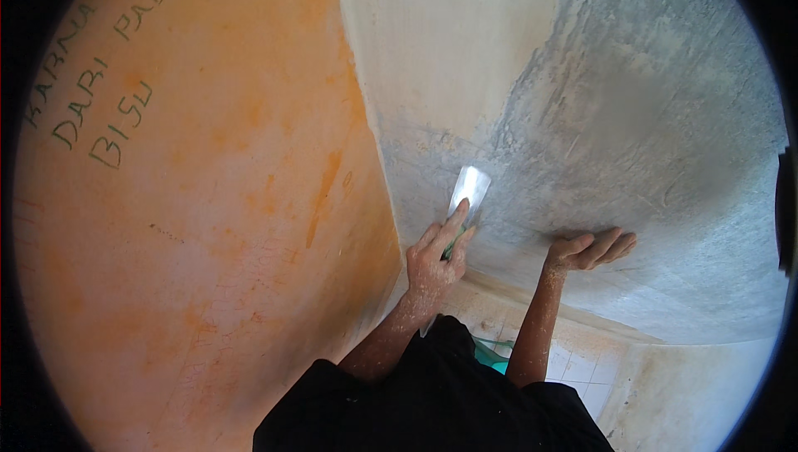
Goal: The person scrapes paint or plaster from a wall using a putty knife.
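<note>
Grey wall [632, 119] right, orange wall [208, 194] left; left hand [432, 265] clasping scraper [470, 182], right hand [588, 251] loosely spread, nothing held; steep tilt could gouge grey wall.

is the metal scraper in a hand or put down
In hand: the left hand grips the metal scraper, one finger laid along it.

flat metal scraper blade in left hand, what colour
The blade is bright silver, best seen in the head view.

Shiny-bladed, green-handled scraper [470, 185], slightly tilted, at patchy grey wall [640, 119]
</note>
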{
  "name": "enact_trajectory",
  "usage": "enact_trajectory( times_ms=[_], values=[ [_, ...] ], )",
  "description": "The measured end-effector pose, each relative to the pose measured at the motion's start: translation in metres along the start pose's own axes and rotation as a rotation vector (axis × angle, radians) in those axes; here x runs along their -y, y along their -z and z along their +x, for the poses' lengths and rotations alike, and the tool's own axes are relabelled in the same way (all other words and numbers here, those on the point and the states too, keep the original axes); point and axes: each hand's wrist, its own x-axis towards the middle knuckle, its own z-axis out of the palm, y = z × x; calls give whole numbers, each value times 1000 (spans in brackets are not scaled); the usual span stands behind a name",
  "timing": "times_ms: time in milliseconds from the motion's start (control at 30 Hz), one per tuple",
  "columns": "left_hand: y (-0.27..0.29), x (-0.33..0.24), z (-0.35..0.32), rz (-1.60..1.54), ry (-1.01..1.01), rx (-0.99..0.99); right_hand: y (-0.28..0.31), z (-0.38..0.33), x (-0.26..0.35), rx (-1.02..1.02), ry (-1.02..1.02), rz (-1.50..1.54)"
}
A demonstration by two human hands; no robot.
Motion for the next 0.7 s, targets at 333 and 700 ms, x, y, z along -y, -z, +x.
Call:
enact_trajectory(
  times_ms=[333,700],
  values=[
    [-8,-1,6,-102,-78,-16,1,-2,-4,-19,62,33],
    [-5,-11,3,-198,8,39,-3,-2,-2,-28,40,27]
  ],
)
